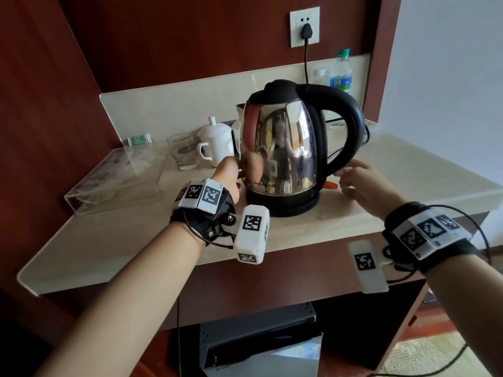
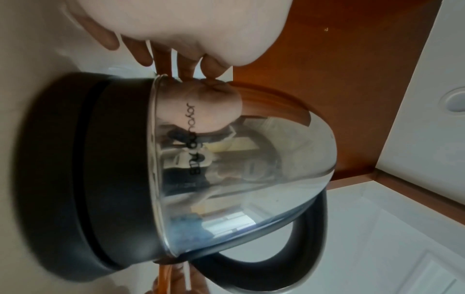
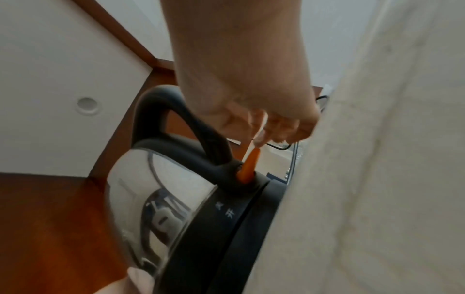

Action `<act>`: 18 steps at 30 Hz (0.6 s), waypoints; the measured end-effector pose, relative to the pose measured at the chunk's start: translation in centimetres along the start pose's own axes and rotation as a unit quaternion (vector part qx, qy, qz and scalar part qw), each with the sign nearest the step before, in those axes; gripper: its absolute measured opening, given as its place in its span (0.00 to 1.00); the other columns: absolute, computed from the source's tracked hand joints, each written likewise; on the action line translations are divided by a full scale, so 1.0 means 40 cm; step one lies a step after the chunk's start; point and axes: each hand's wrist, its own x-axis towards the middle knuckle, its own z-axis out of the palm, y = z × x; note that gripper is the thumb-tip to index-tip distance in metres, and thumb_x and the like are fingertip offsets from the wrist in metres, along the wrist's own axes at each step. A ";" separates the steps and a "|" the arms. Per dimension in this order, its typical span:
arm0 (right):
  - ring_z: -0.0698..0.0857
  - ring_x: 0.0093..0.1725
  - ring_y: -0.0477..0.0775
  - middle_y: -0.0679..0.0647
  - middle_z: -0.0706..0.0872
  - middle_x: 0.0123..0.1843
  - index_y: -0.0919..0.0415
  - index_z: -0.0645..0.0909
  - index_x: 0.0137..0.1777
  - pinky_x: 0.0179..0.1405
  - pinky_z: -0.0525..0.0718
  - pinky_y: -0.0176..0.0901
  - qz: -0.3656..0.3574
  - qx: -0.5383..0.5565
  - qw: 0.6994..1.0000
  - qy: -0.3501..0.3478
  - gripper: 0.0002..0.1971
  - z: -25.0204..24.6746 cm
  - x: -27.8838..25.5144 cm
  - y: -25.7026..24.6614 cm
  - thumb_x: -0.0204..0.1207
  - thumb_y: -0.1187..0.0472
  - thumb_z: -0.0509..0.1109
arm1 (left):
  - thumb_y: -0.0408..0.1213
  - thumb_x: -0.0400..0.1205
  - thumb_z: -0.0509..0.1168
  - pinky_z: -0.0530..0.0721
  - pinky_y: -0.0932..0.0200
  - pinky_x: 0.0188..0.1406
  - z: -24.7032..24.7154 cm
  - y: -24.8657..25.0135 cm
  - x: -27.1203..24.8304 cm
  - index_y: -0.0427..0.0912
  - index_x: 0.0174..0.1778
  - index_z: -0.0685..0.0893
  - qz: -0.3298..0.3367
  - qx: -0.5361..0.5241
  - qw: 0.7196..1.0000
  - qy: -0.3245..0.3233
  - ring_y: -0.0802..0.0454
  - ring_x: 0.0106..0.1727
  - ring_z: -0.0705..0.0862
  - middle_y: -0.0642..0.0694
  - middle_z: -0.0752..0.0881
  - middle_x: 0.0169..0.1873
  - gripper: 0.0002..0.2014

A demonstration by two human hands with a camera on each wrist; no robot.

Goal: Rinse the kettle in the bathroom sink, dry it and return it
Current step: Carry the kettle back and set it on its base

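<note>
We are resting the fingertips of our left hand (image 1: pixel 227 172) against the lower left side of the kettle (image 1: pixel 283 148), fingers fairly straight and held close together, touching the metal without wrapping round it. Our right hand (image 1: pixel 364 183) is reaching in from the other side, fingers loosely extended and slightly apart, with the tips at the small orange switch (image 1: pixel 330 185) that is sticking out below the handle; the right wrist view shows a fingertip (image 3: pixel 261 139) meeting the switch's end.

The kettle is standing upright on its round black base (image 1: pixel 283 206), near the front of a pale stone counter (image 1: pixel 136 240). Its body is polished, mirror-like steel, reflecting the room, with dark lettering near the bottom edge. The lid (image 1: pixel 275 91) is black and closed, and a thick black handle (image 1: pixel 351 123) is looping down its right side.

Behind it to the left are sitting a white lidded mug (image 1: pixel 213 141), a clear glass (image 1: pixel 183 151) and a clear tray (image 1: pixel 117 180). A water bottle (image 1: pixel 341 73) is standing at the back, below a wall socket (image 1: pixel 304 26) holding a black plug.
</note>
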 end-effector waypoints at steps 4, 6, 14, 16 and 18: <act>0.73 0.31 0.48 0.54 0.76 0.34 0.59 0.76 0.38 0.26 0.66 0.35 0.024 -0.023 0.999 0.003 0.15 0.014 0.018 0.013 0.76 0.77 0.54 | 0.34 0.82 0.52 0.73 0.61 0.36 -0.015 -0.018 0.014 0.43 0.31 0.76 0.002 -0.005 1.000 0.000 0.57 0.35 0.80 0.52 0.84 0.26 0.14; 0.77 0.33 0.49 0.55 0.79 0.36 0.59 0.78 0.39 0.24 0.69 0.34 0.026 -0.038 0.999 -0.018 0.15 0.027 0.016 0.013 0.75 0.77 0.54 | 0.36 0.81 0.54 0.71 0.58 0.40 -0.021 -0.025 0.015 0.45 0.35 0.79 0.001 -0.003 1.000 0.001 0.56 0.41 0.79 0.51 0.85 0.34 0.12; 0.70 0.28 0.54 0.55 0.70 0.28 0.56 0.68 0.29 0.30 0.67 0.42 0.059 -0.076 0.995 0.012 0.20 0.031 0.017 0.015 0.73 0.81 0.55 | 0.32 0.85 0.51 0.74 0.64 0.32 -0.029 -0.022 0.007 0.45 0.35 0.75 0.006 0.023 1.000 -0.016 0.57 0.46 0.80 0.53 0.84 0.39 0.14; 0.70 0.29 0.54 0.56 0.70 0.29 0.57 0.67 0.28 0.31 0.68 0.44 0.063 -0.080 0.995 0.010 0.20 0.030 0.013 0.010 0.73 0.81 0.57 | 0.32 0.86 0.49 0.78 0.72 0.23 -0.036 -0.035 -0.007 0.43 0.32 0.75 0.015 0.016 0.999 -0.040 0.63 0.32 0.84 0.56 0.85 0.25 0.17; 0.71 0.29 0.54 0.56 0.71 0.29 0.57 0.67 0.28 0.31 0.68 0.43 0.063 -0.049 0.997 0.006 0.20 0.027 0.010 0.008 0.73 0.82 0.56 | 0.31 0.86 0.47 0.74 0.76 0.16 -0.039 -0.041 -0.018 0.41 0.30 0.74 0.024 0.018 0.998 -0.063 0.63 0.22 0.81 0.52 0.82 0.20 0.19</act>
